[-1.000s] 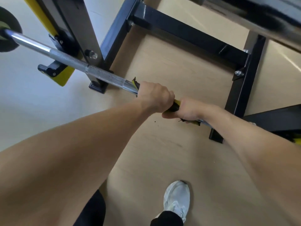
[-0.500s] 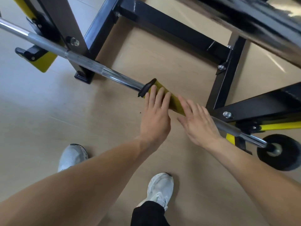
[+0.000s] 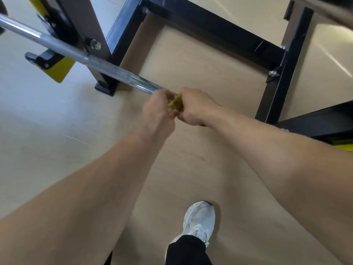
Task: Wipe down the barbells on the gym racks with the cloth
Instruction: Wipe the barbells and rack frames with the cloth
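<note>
Yellow cloth wrapped on the steel bar, pinched between both hands near the bar's middle. Left hand curled over the bar, fingers folded down, its thumb side meeting the cloth. Right hand closed in a fist around cloth and bar, though the blur hides how tight. Bar runs up-left past the black rack post and a yellow-tipped hook. One white shoe below on the wood floor.

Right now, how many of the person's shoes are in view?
1. A white shoe stands on the floor at bottom centre, below the right hand and left hand gripping the cloth. The other may be hidden under the left forearm.
</note>
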